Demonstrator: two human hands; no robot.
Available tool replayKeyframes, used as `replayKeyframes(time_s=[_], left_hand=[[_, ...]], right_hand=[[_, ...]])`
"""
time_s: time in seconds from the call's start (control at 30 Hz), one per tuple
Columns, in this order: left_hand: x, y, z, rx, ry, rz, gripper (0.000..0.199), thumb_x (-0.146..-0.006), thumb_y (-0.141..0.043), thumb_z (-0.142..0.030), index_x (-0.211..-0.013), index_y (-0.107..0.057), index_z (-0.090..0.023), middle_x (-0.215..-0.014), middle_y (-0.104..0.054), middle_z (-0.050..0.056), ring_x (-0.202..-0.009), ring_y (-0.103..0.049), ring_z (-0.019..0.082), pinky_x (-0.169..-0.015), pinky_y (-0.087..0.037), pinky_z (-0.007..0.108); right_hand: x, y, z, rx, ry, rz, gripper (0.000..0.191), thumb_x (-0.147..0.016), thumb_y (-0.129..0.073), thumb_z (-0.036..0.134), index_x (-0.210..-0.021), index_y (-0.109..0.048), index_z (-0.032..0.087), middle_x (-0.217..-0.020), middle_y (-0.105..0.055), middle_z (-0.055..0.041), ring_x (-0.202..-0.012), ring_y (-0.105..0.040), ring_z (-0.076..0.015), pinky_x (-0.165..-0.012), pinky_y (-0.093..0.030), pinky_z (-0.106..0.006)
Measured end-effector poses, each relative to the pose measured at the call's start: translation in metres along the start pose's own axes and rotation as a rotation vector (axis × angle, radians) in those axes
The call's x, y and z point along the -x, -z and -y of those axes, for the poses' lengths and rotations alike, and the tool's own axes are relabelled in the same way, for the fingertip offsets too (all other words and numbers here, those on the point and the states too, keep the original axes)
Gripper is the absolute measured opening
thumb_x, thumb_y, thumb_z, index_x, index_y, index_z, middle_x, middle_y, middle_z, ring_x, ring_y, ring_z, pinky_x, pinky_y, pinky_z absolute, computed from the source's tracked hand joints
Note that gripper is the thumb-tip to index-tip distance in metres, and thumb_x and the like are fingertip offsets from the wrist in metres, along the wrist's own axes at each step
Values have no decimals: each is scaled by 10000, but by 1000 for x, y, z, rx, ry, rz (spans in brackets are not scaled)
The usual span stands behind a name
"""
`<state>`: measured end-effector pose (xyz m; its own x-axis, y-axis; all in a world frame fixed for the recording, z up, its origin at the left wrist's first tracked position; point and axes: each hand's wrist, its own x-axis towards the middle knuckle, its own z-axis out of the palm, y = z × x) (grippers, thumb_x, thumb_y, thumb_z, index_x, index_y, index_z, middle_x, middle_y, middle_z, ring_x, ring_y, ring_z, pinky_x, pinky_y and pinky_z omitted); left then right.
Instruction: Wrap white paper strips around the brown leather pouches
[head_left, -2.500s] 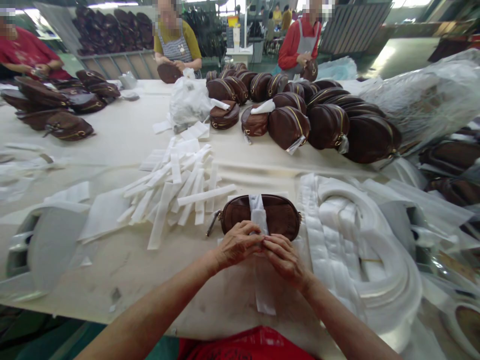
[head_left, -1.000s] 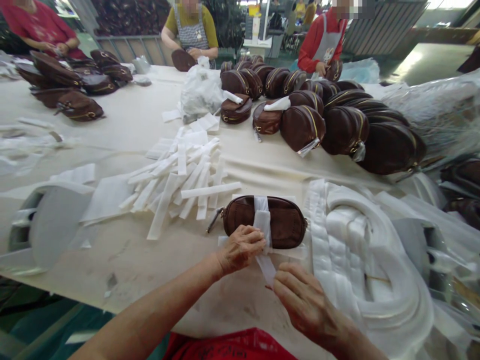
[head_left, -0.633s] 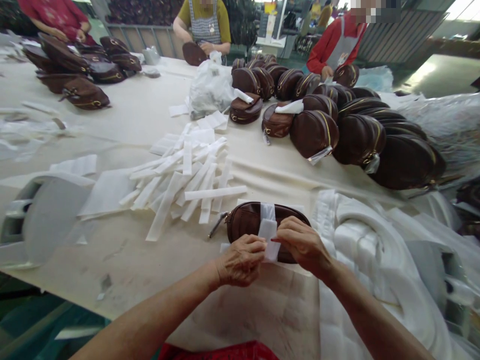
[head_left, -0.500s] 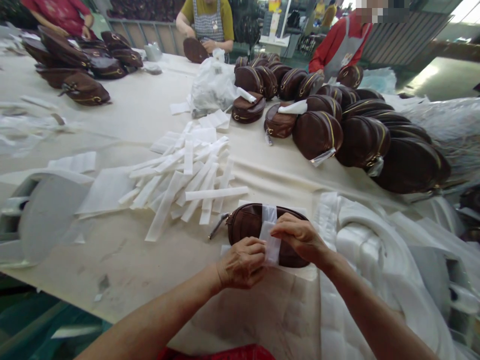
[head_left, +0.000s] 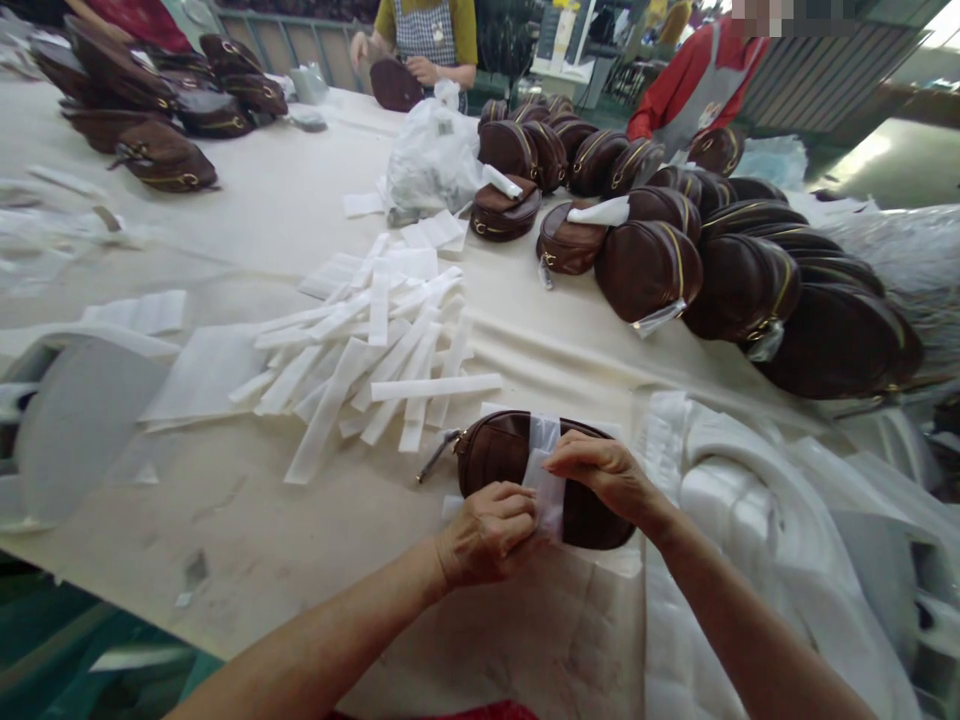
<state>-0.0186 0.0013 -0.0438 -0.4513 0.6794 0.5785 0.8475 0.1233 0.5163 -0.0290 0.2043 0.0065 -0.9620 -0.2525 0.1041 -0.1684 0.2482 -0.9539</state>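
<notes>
two bare hands (head_left: 487, 535), over twenty brown pouches (head_left: 495, 452), one bulging white bag (head_left: 429, 162), three people (head_left: 426, 38) opposite

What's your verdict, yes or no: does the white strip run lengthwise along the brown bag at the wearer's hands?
No, the white strip crosses the brown bag the short way, near its middle.

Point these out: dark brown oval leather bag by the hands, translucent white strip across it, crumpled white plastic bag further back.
Dark brown oval leather bag (head_left: 495, 453), head view: picture-left half.
Translucent white strip (head_left: 551, 500), head view: lower part.
Crumpled white plastic bag (head_left: 431, 160), head view: middle of its front.
</notes>
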Motion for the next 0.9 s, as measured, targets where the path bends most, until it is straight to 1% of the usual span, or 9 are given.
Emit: replayKeyframes(time_s=[0.07,0.17,0.37,0.57,0.67,0.83,0.9], left_hand=[[0,-2,0,6,18,-23,194,-891,-524,-196,-704,-551,-156,-786,-656,45,-875,-627,146,-856,-514,268],[1,-4,0,18,33,-35,176,-892,-517,-170,-721,-558,-156,-809,-665,47,-893,-629,142,-842,-520,266],[-1,-3,-2,20,35,-44,186,-900,-497,-161,-723,-550,-155,-807,-662,44,-869,-628,136,-838,-526,265],[-1,-4,-4,-11,55,-73,192,-906,-486,-146,-718,-528,-157,-773,-644,39,-879,-625,140,-832,-524,263],[-2,-5,-5,-32,57,-82,195,-913,-468,-142,-727,-524,-155,-769,-641,40,-866,-624,139,-819,-523,259],[-1,-7,-4,-60,41,-100,199,-907,-456,-125,-720,-521,-152,-764,-642,36,-840,-617,132,-810,-518,253],[0,-8,-3,-69,36,-101,197,-904,-468,-137,-717,-525,-154,-783,-652,41,-866,-617,140,-807,-518,259]], right_hand=[[0,4,0,-45,-25,31,257,-785,-676,456,-750,-748,212,-700,-650,-23,-668,-605,-123,-618,-506,-224],[1,8,3,3,-31,61,266,-786,-675,458,-754,-741,202,-694,-656,-23,-654,-607,-123,-627,-506,-232],[8,6,17,155,63,-3,246,-813,-662,403,-697,-712,192,-712,-626,-28,-685,-594,-126,-631,-497,-228],[8,1,21,223,104,15,250,-892,-565,367,-815,-734,200,-741,-638,-32,-686,-604,-119,-609,-493,-214],[5,0,20,286,149,23,229,-900,-558,334,-815,-721,197,-729,-633,-24,-678,-600,-115,-602,-490,-209],[0,-5,7,498,252,-76,192,-909,-540,241,-779,-674,194,-718,-625,-19,-708,-587,-130,-649,-484,-235],[-1,-7,0,542,257,-97,192,-905,-539,220,-751,-652,194,-699,-615,-13,-694,-576,-131,-642,-478,-237]])
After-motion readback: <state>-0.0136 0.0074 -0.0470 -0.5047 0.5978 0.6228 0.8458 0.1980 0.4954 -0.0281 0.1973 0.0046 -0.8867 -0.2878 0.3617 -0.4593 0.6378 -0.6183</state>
